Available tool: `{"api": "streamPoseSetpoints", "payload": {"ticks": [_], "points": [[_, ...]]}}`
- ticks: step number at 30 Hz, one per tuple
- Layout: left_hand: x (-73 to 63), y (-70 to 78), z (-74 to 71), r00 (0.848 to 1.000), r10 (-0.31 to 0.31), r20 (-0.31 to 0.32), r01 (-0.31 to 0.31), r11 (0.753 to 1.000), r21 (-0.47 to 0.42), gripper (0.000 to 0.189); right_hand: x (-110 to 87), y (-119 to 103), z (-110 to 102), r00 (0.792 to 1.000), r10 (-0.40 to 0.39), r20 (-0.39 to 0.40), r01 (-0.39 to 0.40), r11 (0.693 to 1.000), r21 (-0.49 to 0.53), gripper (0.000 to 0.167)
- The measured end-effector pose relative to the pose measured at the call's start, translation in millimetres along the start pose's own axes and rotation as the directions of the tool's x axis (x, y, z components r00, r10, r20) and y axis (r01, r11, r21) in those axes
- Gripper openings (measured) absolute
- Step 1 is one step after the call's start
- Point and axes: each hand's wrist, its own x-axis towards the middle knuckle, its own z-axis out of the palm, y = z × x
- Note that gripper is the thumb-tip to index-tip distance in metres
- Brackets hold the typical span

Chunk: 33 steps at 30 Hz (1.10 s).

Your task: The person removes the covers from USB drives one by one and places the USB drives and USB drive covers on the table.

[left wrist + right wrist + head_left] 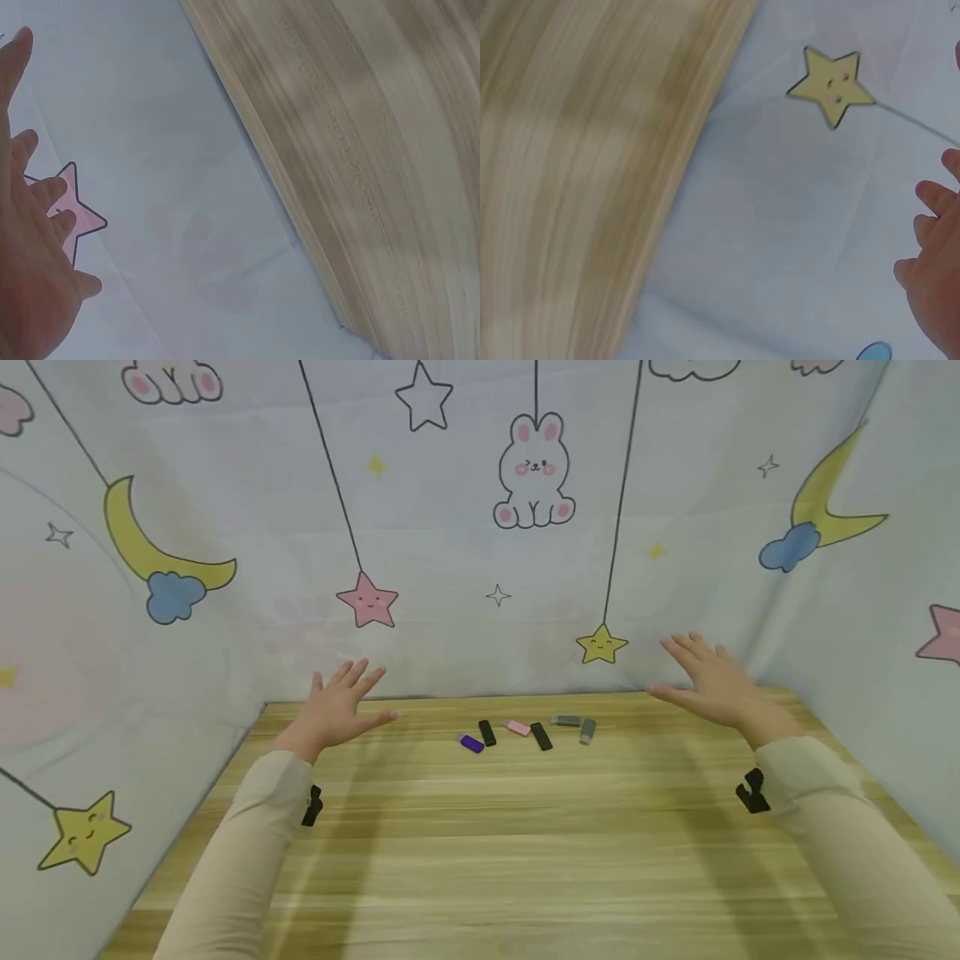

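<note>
Several USB flash drives lie in a loose row towards the table's far edge: a purple one (472,743), a black one (487,732), a pink one (517,727), another black one (542,737) and two grey ones, one lying sideways (566,721) and one pointing towards me (588,732). My left hand (335,710) is held up over the table left of the drives, fingers spread, holding nothing. On the other side my right hand (708,683) is raised too, its fingers extended and apart from everything. Both wrist views show only part of each hand.
The wooden table (480,843) reaches back to a white curtain (465,543) printed with stars, moons and a rabbit. The curtain also stands along the left and right sides. A black wrist mount (753,791) shows at the right cuff, another (312,806) at the left.
</note>
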Motion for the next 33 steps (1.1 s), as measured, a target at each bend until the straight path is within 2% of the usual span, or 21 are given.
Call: {"api": "streamPoseSetpoints", "payload": {"ticks": [10,19,28,33], "points": [[8.8,14.8,-1.1,0.999,0.051,-0.017,-0.052,0.998,-0.045,0.084,23.5,-43.4,8.3,0.993,-0.108,-0.049,0.111,0.992,0.060,0.085],[17.5,29.7,8.1,0.994,0.100,-0.052,-0.105,0.990,-0.098,0.081,42.6,-77.5,27.0,0.981,-0.172,-0.093,0.181,0.979,0.097,0.080],[24.6,42.0,13.2,0.990,0.127,-0.061,-0.135,0.981,-0.142,0.078,54.5,-113.8,40.5,0.978,-0.199,-0.062,0.205,0.972,0.116,0.080],[30.1,47.9,20.7,0.988,0.141,-0.057,-0.149,0.976,-0.157,0.078,61.9,-132.3,51.6,0.976,-0.216,-0.033,0.218,0.963,0.158,0.079]]}}
